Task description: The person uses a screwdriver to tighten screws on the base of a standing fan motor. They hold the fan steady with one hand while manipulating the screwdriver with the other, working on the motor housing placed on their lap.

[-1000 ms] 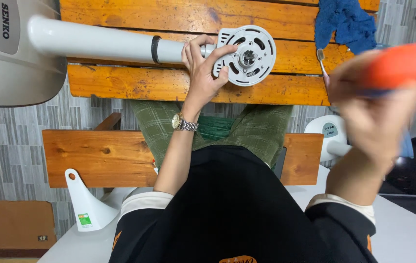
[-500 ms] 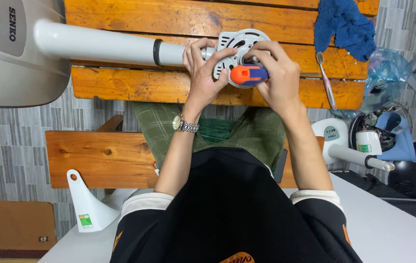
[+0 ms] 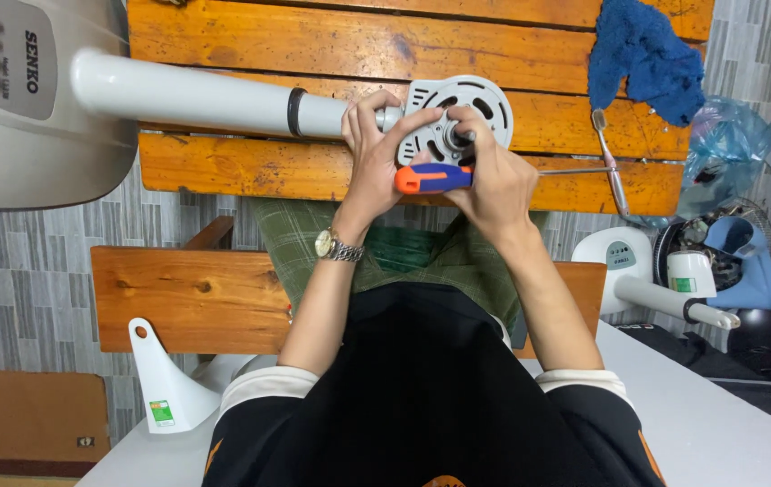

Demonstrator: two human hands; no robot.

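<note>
Orange-and-blue screwdriver [image 3: 433, 178], swung aloft a second before, was clenched in right hand [image 3: 494, 180] against vented fan plate [image 3: 458, 117], steadied by left hand [image 3: 376, 153]: fastening work resumed.

Both bare forearms reach forward from short black sleeves with white cuffs, converging toward the middle. The left hand [image 3: 375, 158] is raised with its back to the camera, fingers spread and curled forward — thumb and fingertips pressing at what lies ahead of them. Its wrist wears a silver metal wristwatch [image 3: 338, 246] (face turned up toward the camera). The right hand [image 3: 494, 176] is bent inward at the wrist, fingers folded in a loose fist, index finger and thumb seemingly pinched together at the tips — the exact contact is hidden behind the knuckles.
</note>
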